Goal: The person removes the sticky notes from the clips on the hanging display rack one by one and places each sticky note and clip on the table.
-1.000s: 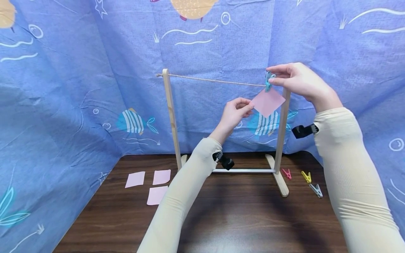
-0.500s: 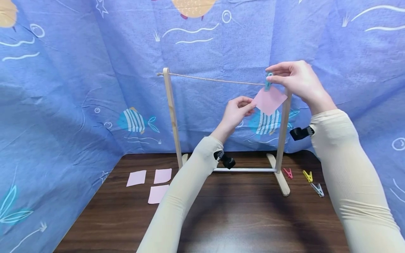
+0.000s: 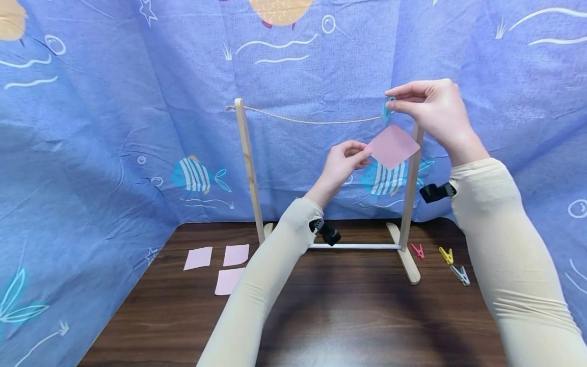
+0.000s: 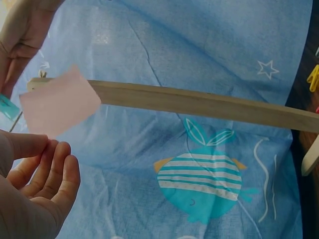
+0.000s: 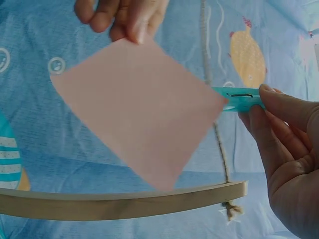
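My left hand pinches one corner of a pink paper square between thumb and fingertips. The paper is turned like a diamond in front of the right post. Above it, my right hand pinches the handles of a teal clothespin at the rope. In the head view a gap shows between the clothespin and the paper's top corner. From the right wrist, the clothespin stands level with a paper corner and overlaps it. The rope sags left of the clothespin.
A wooden stand holds the rope between its left post and right post. Three pink paper squares lie on the table's left. Red, yellow and pale grey clothespins lie right of the stand. A blue curtain hangs behind.
The clothespin's handles were squeezed together, and my right hand has lifted it off the paper's top corner. The rope rises with it and sags more. My left hand stays nearly still with the paper.
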Demonstrator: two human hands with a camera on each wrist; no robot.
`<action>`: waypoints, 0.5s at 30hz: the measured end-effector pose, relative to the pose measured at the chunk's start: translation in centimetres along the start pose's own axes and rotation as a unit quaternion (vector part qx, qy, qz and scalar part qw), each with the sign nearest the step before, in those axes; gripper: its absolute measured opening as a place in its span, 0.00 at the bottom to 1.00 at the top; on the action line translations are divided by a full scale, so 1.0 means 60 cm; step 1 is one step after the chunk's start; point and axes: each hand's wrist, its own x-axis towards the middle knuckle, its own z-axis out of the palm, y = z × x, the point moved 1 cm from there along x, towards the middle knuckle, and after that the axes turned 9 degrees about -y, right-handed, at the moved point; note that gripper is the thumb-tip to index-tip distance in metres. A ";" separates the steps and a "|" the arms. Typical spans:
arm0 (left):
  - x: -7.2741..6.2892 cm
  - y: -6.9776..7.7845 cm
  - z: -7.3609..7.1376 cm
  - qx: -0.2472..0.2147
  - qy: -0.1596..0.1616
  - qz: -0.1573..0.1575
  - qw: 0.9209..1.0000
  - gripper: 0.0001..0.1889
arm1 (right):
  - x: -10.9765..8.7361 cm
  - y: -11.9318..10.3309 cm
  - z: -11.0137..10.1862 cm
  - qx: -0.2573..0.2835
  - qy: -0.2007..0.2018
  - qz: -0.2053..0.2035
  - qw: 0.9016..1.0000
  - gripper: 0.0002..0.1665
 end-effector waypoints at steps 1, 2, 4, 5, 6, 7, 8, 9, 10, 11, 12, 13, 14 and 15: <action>0.000 0.000 0.000 0.000 0.000 0.000 1.000 0.11 | 0.000 -0.003 -0.001 0.005 0.007 -0.010 1.000 0.19; 0.000 0.000 0.000 -0.001 -0.001 0.000 1.000 0.11 | 0.000 -0.006 -0.003 0.010 0.014 -0.018 1.000 0.18; -0.002 0.000 0.000 0.000 -0.001 -0.001 1.000 0.11 | -0.001 -0.012 -0.006 0.018 0.023 -0.033 0.999 0.18; -0.002 -0.001 0.000 0.001 -0.001 -0.001 1.000 0.11 | -0.001 -0.015 -0.007 0.020 0.025 -0.038 0.999 0.18; -0.002 -0.001 0.000 0.001 -0.001 -0.001 1.000 0.10 | -0.002 -0.017 -0.008 0.021 0.027 -0.041 0.999 0.18; -0.003 -0.002 0.000 0.001 0.000 -0.001 1.000 0.10 | -0.003 -0.019 -0.009 0.021 0.027 -0.045 0.998 0.18; -0.003 -0.003 0.000 0.002 0.000 -0.001 1.000 0.10 | -0.004 -0.021 -0.010 0.020 0.026 -0.043 0.999 0.18; -0.003 -0.003 -0.001 0.003 0.001 -0.001 1.000 0.10 | -0.005 -0.022 -0.010 0.022 0.022 -0.040 0.999 0.18; -0.004 -0.004 -0.001 0.006 0.002 -0.002 1.000 0.10 | -0.006 -0.022 -0.011 0.020 0.018 -0.036 0.999 0.19; -0.004 -0.004 -0.001 0.006 0.002 -0.002 1.000 0.10 | -0.007 -0.022 -0.011 0.018 0.014 -0.033 0.999 0.20; -0.005 -0.004 -0.001 0.005 0.002 -0.002 1.000 0.10 | -0.008 -0.021 -0.011 0.017 0.010 -0.030 0.999 0.21; -0.005 -0.005 -0.001 0.006 0.002 -0.004 1.000 0.10 | -0.009 -0.021 -0.010 0.015 0.006 -0.027 1.000 0.22; -0.006 -0.004 -0.001 0.006 0.002 -0.004 1.000 0.10 | -0.010 -0.020 -0.010 0.014 0.000 -0.023 1.000 0.23; -0.007 -0.005 -0.002 0.007 0.001 -0.006 1.000 0.10 | -0.010 -0.019 -0.010 0.015 -0.005 -0.021 1.000 0.24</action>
